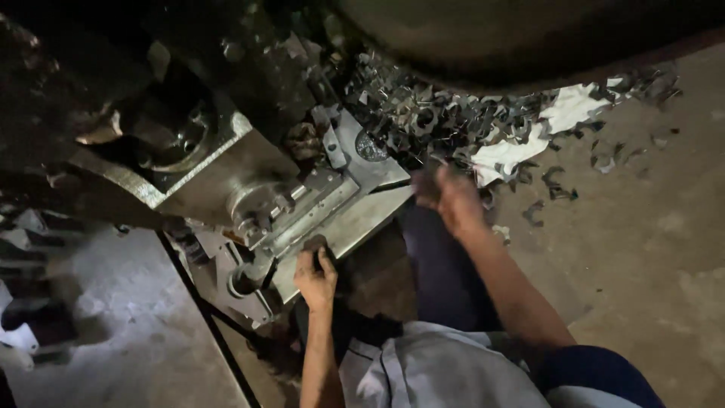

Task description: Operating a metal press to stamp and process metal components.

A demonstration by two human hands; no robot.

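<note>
At a press's steel surface, the left hand pinches a small dark blank, likely feeding it, while the blurred right hand, grip unclear, reaches the far scrap pile.

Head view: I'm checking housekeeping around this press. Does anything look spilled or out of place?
Yes. Metal offcuts lie heaped loose behind the press bed and scattered over the floor, around the white cloth.
</note>
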